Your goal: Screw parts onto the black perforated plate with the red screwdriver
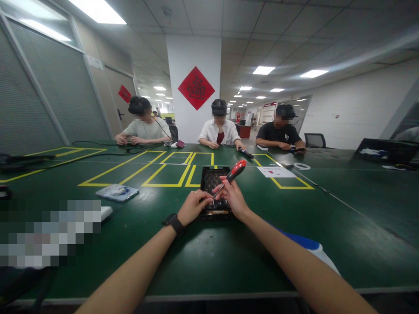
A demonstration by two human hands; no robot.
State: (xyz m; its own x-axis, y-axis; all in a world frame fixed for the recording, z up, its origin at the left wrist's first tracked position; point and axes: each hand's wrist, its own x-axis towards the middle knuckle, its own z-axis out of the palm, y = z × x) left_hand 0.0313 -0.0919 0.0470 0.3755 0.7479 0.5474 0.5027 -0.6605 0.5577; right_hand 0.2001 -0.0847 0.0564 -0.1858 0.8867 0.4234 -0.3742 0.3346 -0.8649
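Note:
A screwdriver (236, 170) with a red and black handle slants up to the right, its thin shaft pointing down to the left. My right hand (235, 198) is closed around it near the base of the handle. Beside the shaft's lower end, my left hand (193, 207) has its thumb and finger pinched together; whatever is between them is too small to make out. Both hands are over a black plastic tray (205, 175) on the table. The tray's inside is dark and partly covered by my hands.
Yellow tape outlines mark the green table (209, 257). A flat plastic packet (117, 192) lies to the left, a paper sheet (276, 172) and a white ring (301, 166) to the right. A blue and white object (303, 242) is partly under my right forearm. Several people sit opposite.

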